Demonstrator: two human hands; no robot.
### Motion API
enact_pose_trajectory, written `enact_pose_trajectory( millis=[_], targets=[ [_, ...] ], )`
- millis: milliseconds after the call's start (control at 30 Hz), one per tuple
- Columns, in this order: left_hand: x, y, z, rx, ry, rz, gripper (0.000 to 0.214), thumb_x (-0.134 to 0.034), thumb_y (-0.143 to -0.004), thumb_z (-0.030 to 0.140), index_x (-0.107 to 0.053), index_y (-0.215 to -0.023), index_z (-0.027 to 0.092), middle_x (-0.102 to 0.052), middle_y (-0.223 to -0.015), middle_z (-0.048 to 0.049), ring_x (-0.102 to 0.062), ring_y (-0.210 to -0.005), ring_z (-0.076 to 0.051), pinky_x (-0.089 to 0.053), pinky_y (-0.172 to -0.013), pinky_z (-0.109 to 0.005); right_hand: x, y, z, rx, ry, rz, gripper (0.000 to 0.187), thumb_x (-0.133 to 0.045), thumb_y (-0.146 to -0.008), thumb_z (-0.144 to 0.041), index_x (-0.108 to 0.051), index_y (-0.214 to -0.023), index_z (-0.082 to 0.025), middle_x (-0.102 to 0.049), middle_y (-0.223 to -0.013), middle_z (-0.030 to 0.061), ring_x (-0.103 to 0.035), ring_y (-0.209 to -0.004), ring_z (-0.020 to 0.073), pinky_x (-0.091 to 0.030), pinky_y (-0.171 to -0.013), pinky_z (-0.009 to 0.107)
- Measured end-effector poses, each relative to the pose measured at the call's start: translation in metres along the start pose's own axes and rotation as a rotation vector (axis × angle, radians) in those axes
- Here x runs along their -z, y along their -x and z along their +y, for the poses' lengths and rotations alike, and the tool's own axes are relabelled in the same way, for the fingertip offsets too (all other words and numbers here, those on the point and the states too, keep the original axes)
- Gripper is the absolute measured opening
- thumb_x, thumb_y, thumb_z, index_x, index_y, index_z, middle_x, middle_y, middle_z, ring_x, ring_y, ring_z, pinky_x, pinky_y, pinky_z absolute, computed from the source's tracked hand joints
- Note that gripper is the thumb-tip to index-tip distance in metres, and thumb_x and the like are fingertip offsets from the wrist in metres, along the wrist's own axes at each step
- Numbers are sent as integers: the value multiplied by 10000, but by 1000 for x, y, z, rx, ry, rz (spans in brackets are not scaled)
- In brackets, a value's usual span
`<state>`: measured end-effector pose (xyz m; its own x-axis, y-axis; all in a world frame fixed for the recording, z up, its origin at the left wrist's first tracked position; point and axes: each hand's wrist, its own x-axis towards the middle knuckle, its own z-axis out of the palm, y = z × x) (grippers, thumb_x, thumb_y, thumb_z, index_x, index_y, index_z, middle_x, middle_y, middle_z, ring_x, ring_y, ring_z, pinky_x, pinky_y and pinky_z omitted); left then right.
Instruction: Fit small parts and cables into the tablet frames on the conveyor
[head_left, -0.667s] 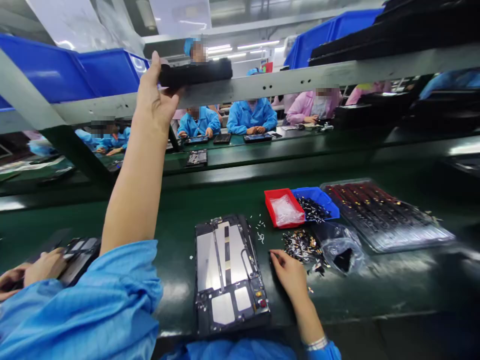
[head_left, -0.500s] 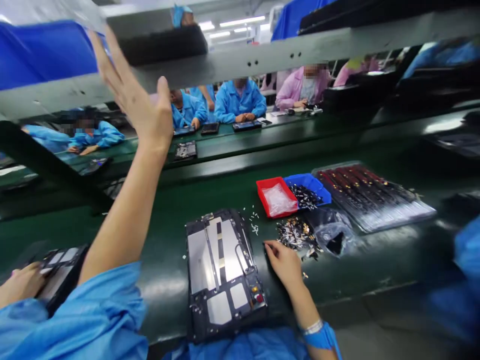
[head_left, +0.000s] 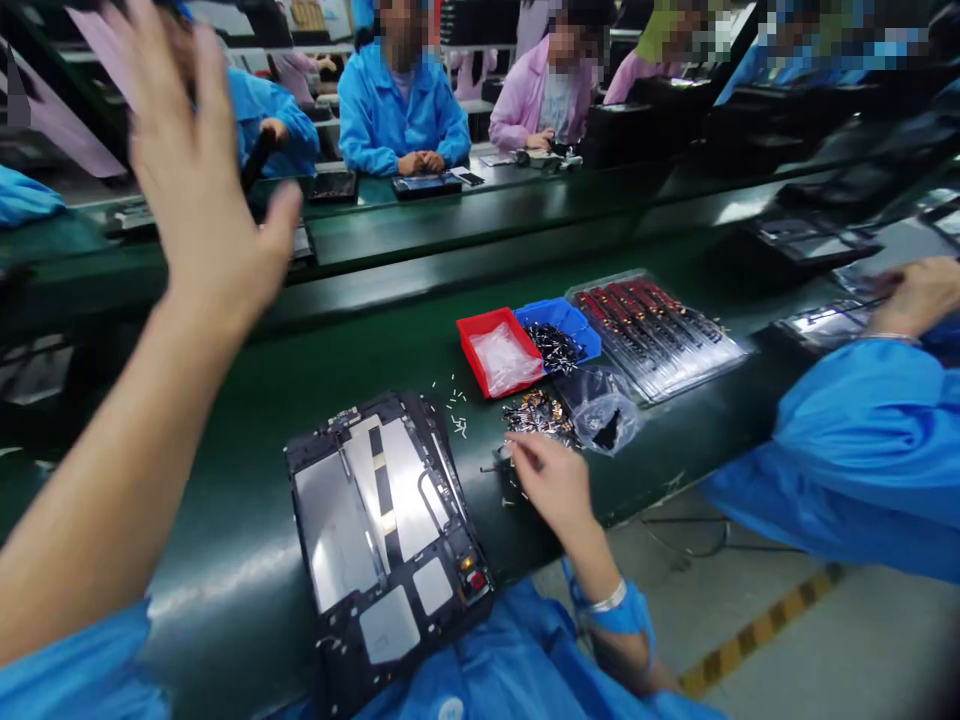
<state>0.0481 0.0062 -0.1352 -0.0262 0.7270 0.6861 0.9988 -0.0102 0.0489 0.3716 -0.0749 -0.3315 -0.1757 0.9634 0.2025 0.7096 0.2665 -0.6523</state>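
My left hand [head_left: 206,215] is raised at the upper left, fingers spread, smeared by motion and holding nothing visible. Below lies an opened tablet [head_left: 394,500] with silver battery panels and a black frame, tilted near the table's front edge. To its right, my right hand [head_left: 553,485] has thumb and forefinger pinched at the near edge of a pile of small metallic parts [head_left: 536,412]. Whatever is between those fingertips is too small to make out. Small white strips [head_left: 458,424] are scattered between the tablet and the pile.
Behind the pile stand a red bin [head_left: 470,350] of clear plastic pieces and a blue bin [head_left: 593,343] of small black parts. A plastic bag [head_left: 622,425] and a clear tray [head_left: 675,378] of red-and-black strips lie rightward. A co-worker's hand [head_left: 911,300] works at far right.
The view has swung down and right, so the overhead shelf is out of sight. My left hand no longer overlaps the shelf. My right hand has shifted to the pile, still pinched.
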Motion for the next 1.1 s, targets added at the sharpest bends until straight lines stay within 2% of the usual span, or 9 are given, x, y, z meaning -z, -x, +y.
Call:
enact_pose_trajectory(
  millis=[67,133,233,300,433,633,733,900,1100],
  targets=[
    [-16,54,6,-70,174,-191,800,-433,-878,651,-296,-1500,167,-107,-1641,-59,-76,-1506,-282,-102,-1215,-437,30,-26,8,2,61,190,320,-474,-890,-348,-758,-940,-209,-756,-906,72,-654,-736,181,-485,-727,288],
    [-31,106,7,6,314,-362,718,-373,-888,659,-484,-1383,150,-301,-1581,-120,-264,-1461,-310,-209,-1191,-468,55,-63,17,-88,190,301,283,-512,-857,-327,-759,-896,-193,-743,-850,71,-642,-725,191,-478,-712,304],
    [-46,162,5,175,348,-573,710,-368,-879,637,-538,-1349,132,-430,-1503,-159,-369,-1410,-326,-270,-1160,-487,70,-119,26,-326,400,168,214,-597,-797,-282,-759,-905,-193,-736,-869,84,-665,-846,233,-475,-765,338],
    [-49,179,6,199,348,-636,685,-386,-876,607,-537,-1360,145,-453,-1488,-150,-374,-1406,-323,-269,-1156,-487,64,-146,29,-379,431,112,148,-682,-726,-280,-756,-792,-170,-728,-813,109,-674,-856,265,-480,-770,365],
    [-46,182,9,182,371,-657,628,-408,-888,551,-542,-1363,162,-506,-1450,-132,-432,-1366,-318,-292,-1134,-478,50,-163,32,-400,420,79,28,-724,-616,-172,-709,-614,-148,-706,-702,116,-685,-811,274,-489,-755,367],
    [-45,178,9,180,397,-713,601,-426,-895,518,-542,-1371,169,-575,-1386,-113,-519,-1281,-313,-329,-1100,-466,69,-154,39,-329,312,218,170,-625,-709,-268,-744,-770,-162,-727,-774,88,-668,-816,241,-489,-761,345],
    [-46,180,9,164,398,-716,596,-433,-893,505,-534,-1377,172,-569,-1393,-110,-501,-1302,-312,-341,-1088,-467,72,-157,42,-304,221,216,178,-627,-695,-274,-737,-751,-147,-709,-714,65,-642,-740,196,-477,-719,300],
    [-45,181,10,162,416,-713,594,-438,-891,480,-531,-1376,150,-565,-1396,-120,-491,-1310,-305,-328,-1096,-467,65,-166,45,-355,70,105,115,-683,-587,-211,-642,-510,-137,-511,-414,-18,-453,-465,107,-367,-528,260],
    [-46,182,6,187,500,-678,566,-483,-869,455,-546,-1355,172,-577,-1384,-105,-500,-1299,-312,-341,-1096,-478,75,-157,40,-350,-130,129,267,-681,-613,-335,-519,-463,-185,-402,-382,-46,-297,-391,66,-214,-407,240]
  ],
)
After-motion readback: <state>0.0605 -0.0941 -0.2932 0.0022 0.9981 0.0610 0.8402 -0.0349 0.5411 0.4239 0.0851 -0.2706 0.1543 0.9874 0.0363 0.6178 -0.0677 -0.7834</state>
